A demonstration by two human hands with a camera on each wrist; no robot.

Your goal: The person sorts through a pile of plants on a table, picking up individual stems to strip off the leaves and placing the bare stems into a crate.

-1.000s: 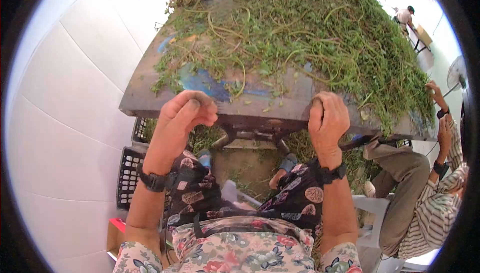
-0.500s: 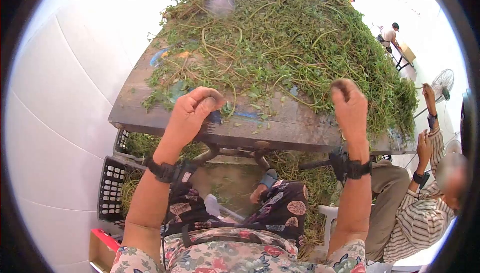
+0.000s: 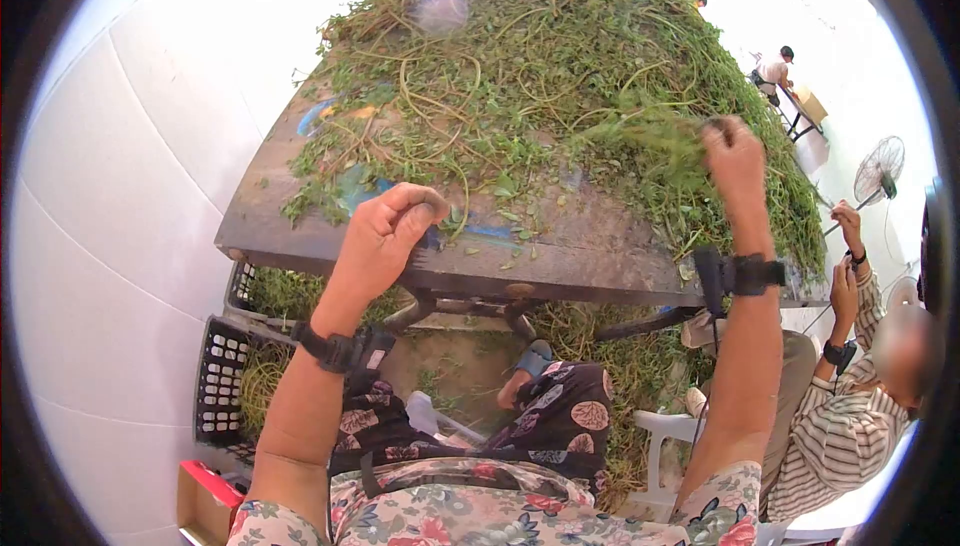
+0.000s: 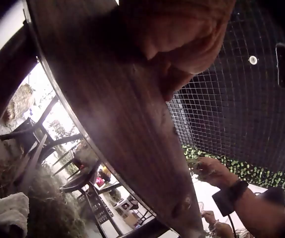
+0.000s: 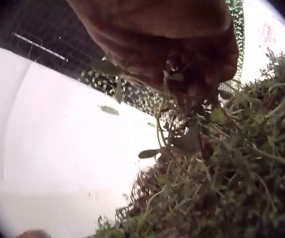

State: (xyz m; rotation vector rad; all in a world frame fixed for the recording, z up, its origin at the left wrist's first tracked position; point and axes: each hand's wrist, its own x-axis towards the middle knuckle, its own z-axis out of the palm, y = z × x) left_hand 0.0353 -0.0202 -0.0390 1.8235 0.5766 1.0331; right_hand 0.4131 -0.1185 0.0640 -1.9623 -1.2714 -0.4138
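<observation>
A heap of leafy green plants with long stems covers much of the wooden table. Over the right part of the heap, my right hand grips a leafy green sprig, blurred in the head view. The right wrist view shows its stems coming out from under the curled fingers. My left hand is above the front edge of the table, thumb against bent fingers. No plant shows in the left hand; its fingertips are close to a few loose leaves.
Black crates with plants stand below the table at left, beside a red-edged cardboard box. A person in a striped shirt sits at right. A fan stands behind. More plants lie on the floor.
The view has swung, showing more of the right side. My right hand has moved from the front edge forward and right onto the heap and taken hold of a sprig. The left thumb has closed against the fingers.
</observation>
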